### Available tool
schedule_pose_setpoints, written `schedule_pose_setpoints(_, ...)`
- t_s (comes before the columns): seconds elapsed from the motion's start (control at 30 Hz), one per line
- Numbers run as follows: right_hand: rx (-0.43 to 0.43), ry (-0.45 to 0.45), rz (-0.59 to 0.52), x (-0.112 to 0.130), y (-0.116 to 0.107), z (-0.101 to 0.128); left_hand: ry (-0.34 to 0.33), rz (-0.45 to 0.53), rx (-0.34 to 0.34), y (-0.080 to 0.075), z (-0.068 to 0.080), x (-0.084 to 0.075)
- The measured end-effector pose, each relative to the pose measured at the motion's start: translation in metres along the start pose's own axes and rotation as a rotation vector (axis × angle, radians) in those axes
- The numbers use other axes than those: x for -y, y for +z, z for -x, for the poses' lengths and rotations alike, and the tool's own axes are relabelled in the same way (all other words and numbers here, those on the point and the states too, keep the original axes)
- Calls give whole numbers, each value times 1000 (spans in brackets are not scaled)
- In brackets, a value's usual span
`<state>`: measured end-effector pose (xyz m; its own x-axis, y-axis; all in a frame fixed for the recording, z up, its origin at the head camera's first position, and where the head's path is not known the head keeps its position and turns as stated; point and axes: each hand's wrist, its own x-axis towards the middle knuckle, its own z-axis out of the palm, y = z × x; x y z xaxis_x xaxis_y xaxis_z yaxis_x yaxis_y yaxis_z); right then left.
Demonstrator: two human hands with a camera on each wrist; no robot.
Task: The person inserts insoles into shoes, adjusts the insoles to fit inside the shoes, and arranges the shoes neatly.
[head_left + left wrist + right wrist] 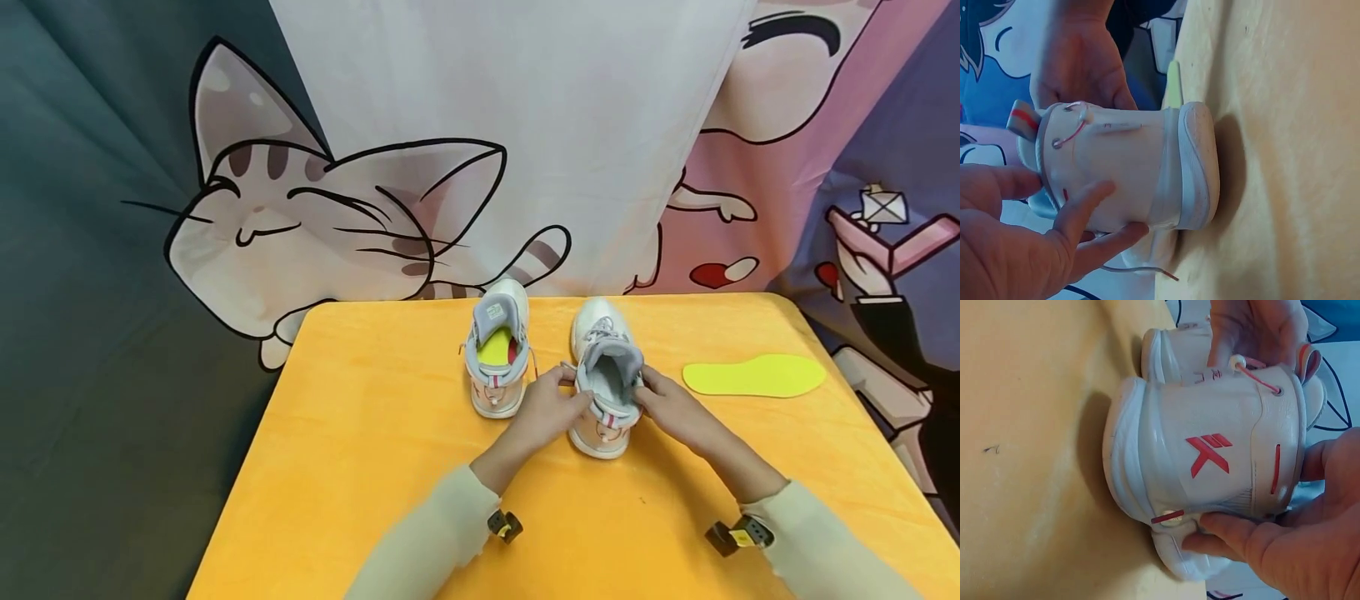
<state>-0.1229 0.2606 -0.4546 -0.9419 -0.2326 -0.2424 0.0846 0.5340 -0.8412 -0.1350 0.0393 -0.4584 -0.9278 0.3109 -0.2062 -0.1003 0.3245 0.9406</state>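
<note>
A white sneaker (604, 435) stands on the yellow table, its heel toward me and its toe pointing away. My left hand (551, 410) grips its left side, thumb at the collar and fingers along the outside. On the other side my right hand (673, 408) holds the collar the same way. The grey lining shows inside the shoe's mouth. In the right wrist view, a red logo (1209, 454) and a red lace loop (1260, 380) mark the sneaker's heel area. A second white sneaker (498, 398) sits to the left, with a yellow-green insole (495, 348) visible inside it.
A loose yellow-green insole (753, 375) lies flat on the table (360, 467), right of my right hand. Behind the table's back edge hangs a cloth (525, 100) printed with cartoon figures. A lace end (1169, 274) trails beside the gripped sneaker.
</note>
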Motion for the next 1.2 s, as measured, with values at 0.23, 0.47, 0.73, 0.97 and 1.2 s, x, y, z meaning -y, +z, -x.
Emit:
schedule_pose_setpoints(0.23,17,-17,24,-11,-1,1,23,-74,-19,-2,7,9)
schedule_pose_setpoints(0.47,13,68,15,-12,7,10,122,-248,-89,-1,4,6)
schedule_pose_setpoints(0.73,142,155,-237,-11,11,18,289,-437,-65,-7,-4,-15)
schedule_pose_setpoints(0.97,120,123,-272,-14,15,13,338,-547,52,1,-33,-30)
schedule_pose_setpoints(1.2,35,92,-297,-9,12,14,420,-629,-18,7,-44,-32)
